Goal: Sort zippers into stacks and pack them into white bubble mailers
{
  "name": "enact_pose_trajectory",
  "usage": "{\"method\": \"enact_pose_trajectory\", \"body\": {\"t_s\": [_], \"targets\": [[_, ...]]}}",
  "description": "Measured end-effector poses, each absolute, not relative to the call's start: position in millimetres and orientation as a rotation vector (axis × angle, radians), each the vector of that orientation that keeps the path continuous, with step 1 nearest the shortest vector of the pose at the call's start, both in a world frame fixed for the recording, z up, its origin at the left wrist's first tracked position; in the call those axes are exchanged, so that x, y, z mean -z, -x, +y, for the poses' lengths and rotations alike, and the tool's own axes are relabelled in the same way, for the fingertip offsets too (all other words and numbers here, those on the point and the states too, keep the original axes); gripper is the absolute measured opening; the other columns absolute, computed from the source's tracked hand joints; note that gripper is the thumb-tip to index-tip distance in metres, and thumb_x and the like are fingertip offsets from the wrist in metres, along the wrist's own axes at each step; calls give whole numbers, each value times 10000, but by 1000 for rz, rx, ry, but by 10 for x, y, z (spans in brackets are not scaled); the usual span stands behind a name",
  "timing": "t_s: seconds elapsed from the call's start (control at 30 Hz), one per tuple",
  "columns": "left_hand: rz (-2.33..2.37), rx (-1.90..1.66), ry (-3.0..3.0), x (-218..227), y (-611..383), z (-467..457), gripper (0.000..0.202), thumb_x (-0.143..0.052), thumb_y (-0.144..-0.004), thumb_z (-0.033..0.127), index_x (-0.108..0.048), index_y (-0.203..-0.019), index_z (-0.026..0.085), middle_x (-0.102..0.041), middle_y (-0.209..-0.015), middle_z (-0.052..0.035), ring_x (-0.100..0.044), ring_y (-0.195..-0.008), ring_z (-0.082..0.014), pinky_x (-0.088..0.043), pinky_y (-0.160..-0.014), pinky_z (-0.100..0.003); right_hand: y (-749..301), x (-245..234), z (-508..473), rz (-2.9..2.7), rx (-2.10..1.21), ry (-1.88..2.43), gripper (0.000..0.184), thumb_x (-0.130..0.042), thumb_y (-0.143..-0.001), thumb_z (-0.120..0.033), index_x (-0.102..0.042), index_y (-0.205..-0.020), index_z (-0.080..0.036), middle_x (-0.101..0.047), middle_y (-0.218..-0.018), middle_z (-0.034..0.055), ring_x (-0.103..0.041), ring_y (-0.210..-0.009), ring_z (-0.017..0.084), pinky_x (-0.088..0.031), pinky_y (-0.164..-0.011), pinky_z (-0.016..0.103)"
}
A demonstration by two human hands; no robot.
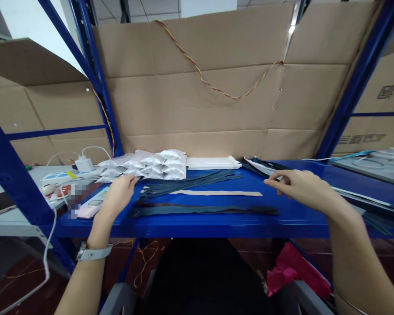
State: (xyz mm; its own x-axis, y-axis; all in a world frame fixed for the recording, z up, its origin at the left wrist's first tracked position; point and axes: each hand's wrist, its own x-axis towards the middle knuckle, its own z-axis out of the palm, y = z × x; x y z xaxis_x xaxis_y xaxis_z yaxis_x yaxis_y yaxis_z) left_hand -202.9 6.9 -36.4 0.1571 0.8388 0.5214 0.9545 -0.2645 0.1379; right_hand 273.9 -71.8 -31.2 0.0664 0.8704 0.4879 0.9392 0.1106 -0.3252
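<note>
Straps [190,180], dark, piled on tabletop [216,225] just behind beige strip [216,193]. Left hand [118,194] at strip's left end, fingers curled onto strap tips, pinch unclear. Right hand [298,186] past strip's right end, fingers loosely spread, holding nothing. Probably best: grip both ends, keep flat.

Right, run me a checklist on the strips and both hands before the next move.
1. Is the left hand at the left end of the dark strip bundle? Ok. Whether its grip is shut on the bundle: cannot tell.
2. Is the right hand empty, fingers open above the blue shelf? Ok.
3. Does the beige strip lie flat and straight? Ok.
4. Does the near dark strip lie flat, apart from the beige strip? Ok.
5. Are the white pouches clear of the bundle's left end? Cannot tell.
</note>
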Motion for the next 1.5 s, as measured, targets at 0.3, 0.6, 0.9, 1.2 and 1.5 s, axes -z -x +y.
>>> {"method": "enact_pose_trajectory", "body": {"t_s": [0.3,0.6,0.9,1.2,1.5], "targets": [[-1451,935,2598,308,960,-459,351,-307,-952,321,-371,-633,191,-445,-560,20,-430,-534,-131,-287,-552,-249,-1908,227,-976,-2083,-467,1355,296,-504,-869,-475,-653,-907,-222,-664,-686,7,-605,-620,145,-430,-548,243],[-1262,1015,2714,439,448,-783,344,-306,-978,290,-418,-669,189,-589,-666,-32,-556,-606,-147,-373,-578,-254,-1159,527,-967,-1991,-363,1077,160,-543,-854,-263,-599,-725,-186,-620,-664,7,-523,-602,137,-370,-559,253],[-1165,819,2273,517,454,-758,347,-261,-989,308,-502,-773,184,-603,-630,-58,-593,-605,-178,-294,-497,-271,-1105,557,-1010,-1925,-350,914,157,-483,-805,-151,-472,-656,-200,-494,-571,-31,-437,-528,112,-341,-528,238],[-1243,899,2110,216,823,-758,470,-214,-991,420,-501,-703,184,-488,-545,-1,-433,-518,-127,-269,-546,-264,-1238,486,-997,-1955,-30,984,158,-462,-853,-169,-485,-699,-194,-457,-575,-39,-412,-513,97,-310,-536,240],[-1747,830,1518,-6,2129,-414,471,-198,-976,424,-548,-796,164,-385,-596,-4,-341,-580,-149,-161,-583,-291,-2229,377,-566,-1773,582,1380,145,-524,-775,-249,-584,-653,-199,-542,-763,61,-499,-756,210,-381,-664,312]]}}
